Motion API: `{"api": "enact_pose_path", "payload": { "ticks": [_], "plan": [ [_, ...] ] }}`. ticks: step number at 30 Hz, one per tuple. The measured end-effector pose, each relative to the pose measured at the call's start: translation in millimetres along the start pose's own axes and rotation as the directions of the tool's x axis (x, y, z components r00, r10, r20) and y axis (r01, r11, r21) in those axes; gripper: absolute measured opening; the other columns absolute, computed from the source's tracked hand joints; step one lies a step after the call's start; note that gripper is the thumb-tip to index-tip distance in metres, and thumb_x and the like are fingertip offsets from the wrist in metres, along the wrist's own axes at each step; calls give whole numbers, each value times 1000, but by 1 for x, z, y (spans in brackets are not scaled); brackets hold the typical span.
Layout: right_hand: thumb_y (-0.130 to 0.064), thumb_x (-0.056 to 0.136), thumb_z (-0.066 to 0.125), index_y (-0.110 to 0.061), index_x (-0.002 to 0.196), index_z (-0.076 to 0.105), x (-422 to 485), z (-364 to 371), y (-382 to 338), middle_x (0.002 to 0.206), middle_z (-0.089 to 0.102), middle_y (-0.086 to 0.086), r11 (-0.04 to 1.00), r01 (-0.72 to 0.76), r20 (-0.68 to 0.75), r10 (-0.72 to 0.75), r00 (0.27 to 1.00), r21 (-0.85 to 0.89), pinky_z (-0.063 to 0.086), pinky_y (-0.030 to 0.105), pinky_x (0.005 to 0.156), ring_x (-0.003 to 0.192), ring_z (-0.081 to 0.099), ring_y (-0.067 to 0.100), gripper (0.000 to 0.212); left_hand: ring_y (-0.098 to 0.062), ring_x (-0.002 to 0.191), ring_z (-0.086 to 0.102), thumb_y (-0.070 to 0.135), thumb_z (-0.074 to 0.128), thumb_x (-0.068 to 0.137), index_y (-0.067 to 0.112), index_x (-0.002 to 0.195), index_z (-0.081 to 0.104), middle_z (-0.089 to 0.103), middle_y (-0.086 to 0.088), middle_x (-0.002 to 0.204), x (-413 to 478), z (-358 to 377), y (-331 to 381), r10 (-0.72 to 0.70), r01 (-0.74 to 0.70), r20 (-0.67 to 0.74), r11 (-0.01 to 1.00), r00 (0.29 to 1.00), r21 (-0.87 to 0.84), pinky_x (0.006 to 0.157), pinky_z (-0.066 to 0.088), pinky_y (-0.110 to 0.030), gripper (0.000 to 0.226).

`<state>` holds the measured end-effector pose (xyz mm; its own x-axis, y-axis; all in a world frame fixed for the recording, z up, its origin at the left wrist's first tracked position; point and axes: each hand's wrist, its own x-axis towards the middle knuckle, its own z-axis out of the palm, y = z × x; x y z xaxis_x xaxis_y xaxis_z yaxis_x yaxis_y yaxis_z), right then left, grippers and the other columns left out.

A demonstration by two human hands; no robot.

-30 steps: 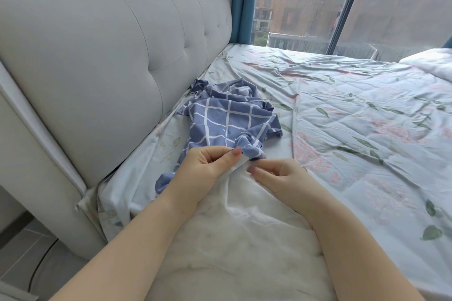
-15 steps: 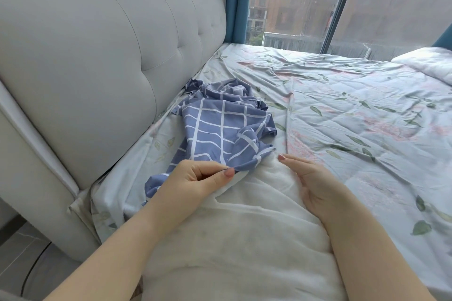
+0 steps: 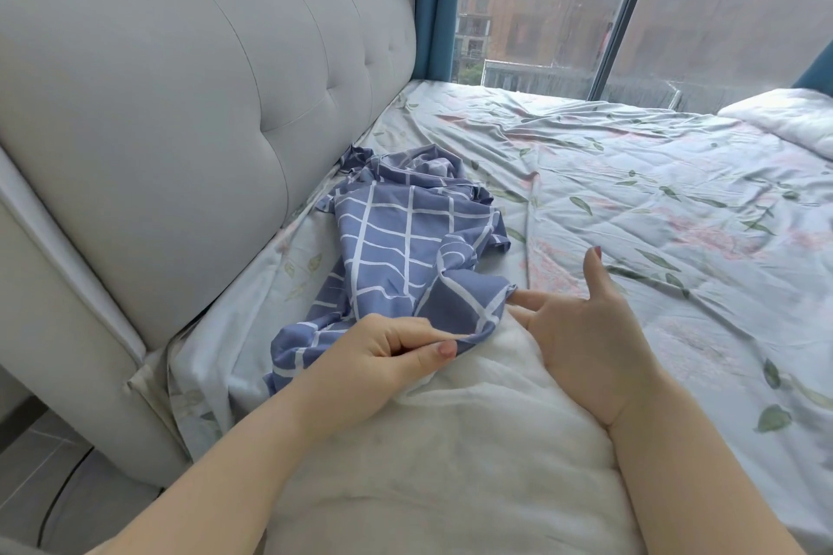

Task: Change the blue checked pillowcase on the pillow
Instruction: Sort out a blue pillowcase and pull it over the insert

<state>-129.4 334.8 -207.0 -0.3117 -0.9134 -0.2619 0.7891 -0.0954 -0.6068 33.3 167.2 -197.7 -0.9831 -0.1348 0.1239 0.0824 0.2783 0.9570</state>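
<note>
the left hand still pinches the case hem at the pillow's end, while the right hand has lifted, fingers spread, tips now touching that hem, likely to open it.

The pillowcase edge is pinched by the curled left hand; the right hand is held with fingers straight, thumb raised
</note>
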Motion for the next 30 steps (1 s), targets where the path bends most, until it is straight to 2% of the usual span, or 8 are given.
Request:
{"api": "enact_pose_path", "payload": {
  "ticks": [4, 7, 10, 15, 18, 20, 24, 30],
  "plan": [
    [-68, 91, 38, 14, 134, 49, 2, 9, -7, 130, 57, 31, 999, 32, -266, -42, 963, -44, 37, 43, 113, 123, 56, 41, 93, 1, 63, 40, 33, 58, 91, 35, 98, 77, 47, 17, 63, -4, -3, -1, -41, 29, 125, 996, 991, 89, 64, 31, -14, 20],
    [-36, 100, 47, 2, 90, 75, 12, 8, -1, 87, 75, 17, 977, 127, -475, -195, 858, -173, 62, 37, 69, 74, 74, 27, 48, 0, 63, 40, 30, 58, 94, 49, 107, 71, 42, 15, 62, -7, -3, -3, -12, -18, 160, 982, 987, 186, 63, 30, -13, 26],
    [-15, 96, 56, -5, 86, 66, 17, 8, 5, 67, 72, 9, 977, 152, -559, -210, 802, -149, 57, 33, 48, 53, 69, 22, 17, -2, 69, 43, 35, 58, 95, 41, 126, 63, 46, 11, 65, -8, 1, -11, 26, -73, 151, 946, 988, 315, 66, 33, -14, 32],
    [-13, 92, 63, -10, 87, 63, 12, 5, 1, 72, 64, 5, 969, 243, -586, -224, 779, -47, 58, 28, 59, 73, 64, 19, 5, 24, 84, 51, 21, 59, 96, 32, 125, 63, 61, 42, 78, -8, 0, -7, 24, -59, 113, 948, 993, 314, 75, 35, -3, 31],
    [-12, 94, 56, -8, 83, 62, 2, 0, -4, 71, 62, 7, 961, 262, -556, -266, 787, -89, 54, 35, 75, 76, 60, 23, 13, 20, 105, 55, 21, 60, 95, 32, 122, 65, 66, 36, 107, -10, -6, -11, 17, -35, 72, 963, 997, 267, 88, 37, -3, 29],
    [-13, 94, 54, -10, 78, 61, -9, 0, -3, 69, 62, 6, 944, 283, -539, -330, 775, -172, 48, 36, 73, 74, 55, 24, 18, 11, 113, 58, 23, 61, 95, 31, 122, 67, 67, 27, 115, -12, -8, -13, 0, -12, 50, 969, 999, 248, 93, 39, -7, 29],
    [-36, 61, 84, -12, 81, 74, -29, 4, 11, 94, 68, 13, 889, 286, -355, -412, 839, -357, 44, 41, 83, 92, 58, 28, 33, 1, 94, 65, 35, 62, 87, 31, 114, 73, 72, 21, 94, -13, -13, -13, 33, -22, -46, 974, 998, 225, 84, 46, -15, 30],
    [-20, 80, 61, -6, 89, 69, -40, 9, 22, 85, 67, 14, 811, 413, -203, -525, 826, -414, 53, 27, 64, 73, 62, 21, 18, -8, 84, 62, 37, 61, 85, 30, 105, 78, 64, 11, 83, -20, -21, -15, 81, -55, -152, 984, 985, 168, 77, 44, -14, 27]
  ]
}}
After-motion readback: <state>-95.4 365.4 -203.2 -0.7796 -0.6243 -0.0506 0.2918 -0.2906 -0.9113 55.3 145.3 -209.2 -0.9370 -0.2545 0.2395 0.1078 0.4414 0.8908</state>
